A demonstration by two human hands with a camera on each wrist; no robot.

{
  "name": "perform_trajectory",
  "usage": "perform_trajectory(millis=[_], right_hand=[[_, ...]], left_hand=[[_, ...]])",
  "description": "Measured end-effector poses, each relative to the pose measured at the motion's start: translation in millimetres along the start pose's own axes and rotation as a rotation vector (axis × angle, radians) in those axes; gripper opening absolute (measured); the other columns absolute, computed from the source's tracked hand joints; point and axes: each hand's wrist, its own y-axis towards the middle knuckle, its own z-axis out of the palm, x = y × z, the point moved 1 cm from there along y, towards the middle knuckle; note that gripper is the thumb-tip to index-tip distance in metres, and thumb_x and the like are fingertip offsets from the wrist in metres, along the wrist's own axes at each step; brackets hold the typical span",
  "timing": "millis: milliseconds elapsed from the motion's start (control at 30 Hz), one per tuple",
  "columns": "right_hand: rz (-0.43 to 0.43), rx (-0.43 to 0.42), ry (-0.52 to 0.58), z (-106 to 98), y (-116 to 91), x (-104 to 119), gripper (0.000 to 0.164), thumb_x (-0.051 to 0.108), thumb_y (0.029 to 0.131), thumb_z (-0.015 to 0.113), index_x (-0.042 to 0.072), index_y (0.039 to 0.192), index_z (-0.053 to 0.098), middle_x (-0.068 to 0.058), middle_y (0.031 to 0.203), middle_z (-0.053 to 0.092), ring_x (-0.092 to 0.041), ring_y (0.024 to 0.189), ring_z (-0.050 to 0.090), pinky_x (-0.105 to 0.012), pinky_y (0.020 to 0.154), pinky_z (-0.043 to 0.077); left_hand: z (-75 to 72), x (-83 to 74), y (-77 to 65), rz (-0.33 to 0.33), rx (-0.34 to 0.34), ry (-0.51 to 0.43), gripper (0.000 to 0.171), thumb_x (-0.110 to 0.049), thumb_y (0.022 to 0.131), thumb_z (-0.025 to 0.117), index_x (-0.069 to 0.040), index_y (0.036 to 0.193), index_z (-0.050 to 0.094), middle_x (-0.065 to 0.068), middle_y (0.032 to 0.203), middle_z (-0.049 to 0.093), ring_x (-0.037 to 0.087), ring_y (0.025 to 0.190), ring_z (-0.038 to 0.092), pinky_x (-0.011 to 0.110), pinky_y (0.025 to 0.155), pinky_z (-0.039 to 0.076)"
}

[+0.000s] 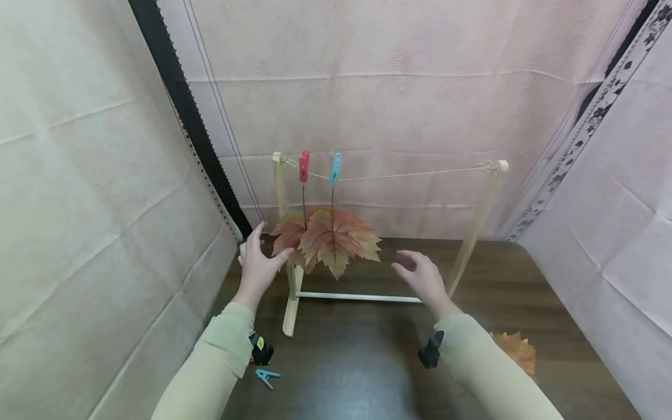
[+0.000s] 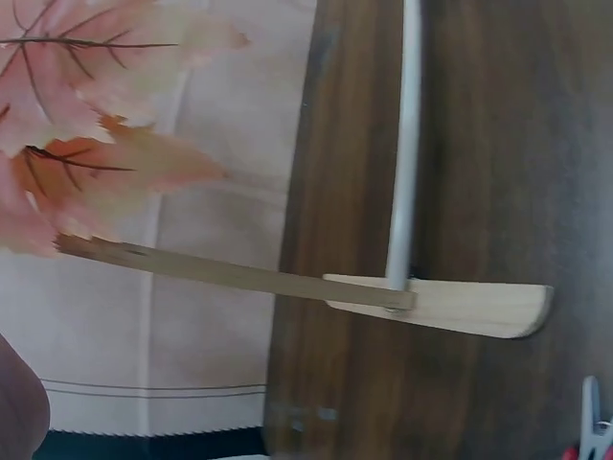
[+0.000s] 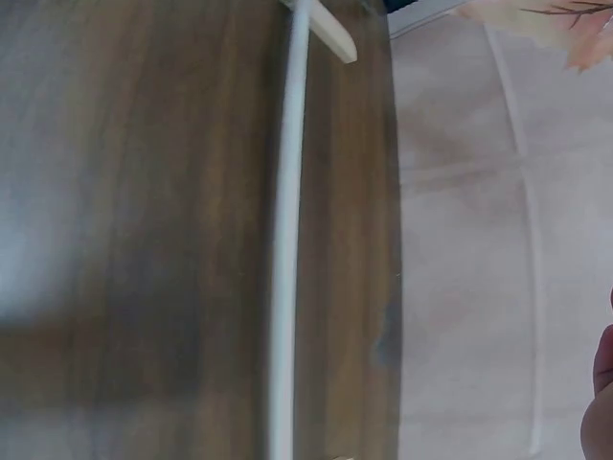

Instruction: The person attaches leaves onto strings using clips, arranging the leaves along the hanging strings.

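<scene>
Two artificial maple leaves hang by their stems from a string (image 1: 409,175) on a small wooden rack. A red clothespin (image 1: 304,167) pins the left leaf (image 1: 287,233), and a blue clothespin (image 1: 335,169) pins the right leaf (image 1: 341,239), which overlaps it. My left hand (image 1: 261,262) is beside the left leaf, thumb spread from the fingers and nothing in its grasp. To the right of the leaves my right hand (image 1: 424,279) hovers with fingers loosely bent, holding nothing. In the left wrist view the leaves (image 2: 67,77) appear at upper left.
The rack's left post (image 1: 280,186), right post (image 1: 475,227) and white lower bar (image 1: 362,297) stand on the brown table (image 1: 346,373). Another blue clothespin (image 1: 266,376) lies near my left forearm. An orange leaf (image 1: 520,353) is partly behind my right sleeve. Cloth walls surround the table.
</scene>
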Motion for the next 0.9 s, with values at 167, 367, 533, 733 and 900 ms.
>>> perform_trajectory(millis=[167, 367, 533, 733, 900], right_hand=[[-0.003, -0.01, -0.022, 5.9, -10.5, -12.0, 0.042, 0.034, 0.088, 0.066, 0.01, 0.123, 0.061, -0.007, 0.116, 0.063, -0.025, 0.097, 0.062, -0.045, 0.082, 0.047], [0.013, 0.002, 0.033, 13.1, -23.5, -28.5, 0.04, 0.026, 0.088, 0.067, 0.006, 0.122, 0.06, -0.011, 0.115, 0.063, -0.027, 0.099, 0.061, -0.043, 0.083, 0.048], [0.048, 0.029, 0.062, 17.7, -32.2, -39.8, 0.041, 0.025, 0.088, 0.067, 0.005, 0.123, 0.059, -0.013, 0.118, 0.061, -0.029, 0.102, 0.06, -0.043, 0.082, 0.049], [0.072, 0.043, 0.036, 19.5, -40.5, -53.5, 0.039, 0.023, 0.088, 0.067, 0.004, 0.122, 0.06, -0.015, 0.12, 0.06, -0.032, 0.105, 0.058, -0.047, 0.085, 0.046], [0.067, 0.044, 0.004, 18.5, -45.8, -65.1, 0.037, 0.02, 0.087, 0.068, 0.004, 0.12, 0.061, -0.016, 0.118, 0.061, -0.032, 0.101, 0.059, -0.048, 0.085, 0.045]], left_hand=[[1.7, 13.8, -11.5, -0.002, 0.052, 0.031, 0.083, -0.041, 0.077, 0.076, -0.013, 0.144, 0.034, 0.01, 0.142, 0.038, 0.035, 0.124, 0.027, 0.056, 0.098, 0.014], [4.1, 35.8, -24.5, -0.036, 0.138, 0.07, 0.084, -0.048, 0.077, 0.073, -0.013, 0.143, 0.035, 0.014, 0.142, 0.038, 0.037, 0.124, 0.025, 0.058, 0.097, 0.013], [6.6, 53.9, -34.4, -0.061, 0.202, 0.106, 0.088, -0.055, 0.075, 0.071, -0.011, 0.143, 0.036, 0.016, 0.14, 0.041, 0.037, 0.123, 0.028, 0.056, 0.096, 0.014], [10.7, 68.1, -43.5, -0.079, 0.279, 0.116, 0.075, -0.055, 0.078, 0.068, -0.01, 0.134, 0.049, 0.011, 0.132, 0.051, 0.032, 0.119, 0.035, 0.052, 0.093, 0.019], [13.7, 76.4, -47.9, -0.079, 0.319, 0.116, 0.061, -0.049, 0.08, 0.069, -0.012, 0.126, 0.057, 0.005, 0.123, 0.059, 0.028, 0.114, 0.042, 0.049, 0.092, 0.023]])
